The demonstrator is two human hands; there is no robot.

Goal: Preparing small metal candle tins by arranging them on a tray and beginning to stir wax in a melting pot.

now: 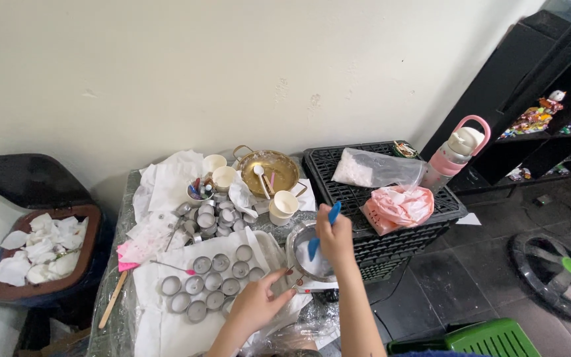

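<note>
My right hand (336,237) grips a blue spatula (314,246) whose end dips into a small metal pot (306,254) on a white base. My left hand (256,304) rests on the white paper beside that pot, its fingertips near the pot's side; whether it holds anything I cannot tell. Several small round metal cups (209,283) stand in rows on the white paper to the left of my left hand.
A gold bowl (274,168) with a spoon, paper cups (284,205) and more metal cups (216,218) sit at the back. A black crate (358,192) carries a clear bag of white flakes (375,169), a pink bag (401,205) and a pink bottle (458,149). A bin of crumpled tissues (38,248) stands left.
</note>
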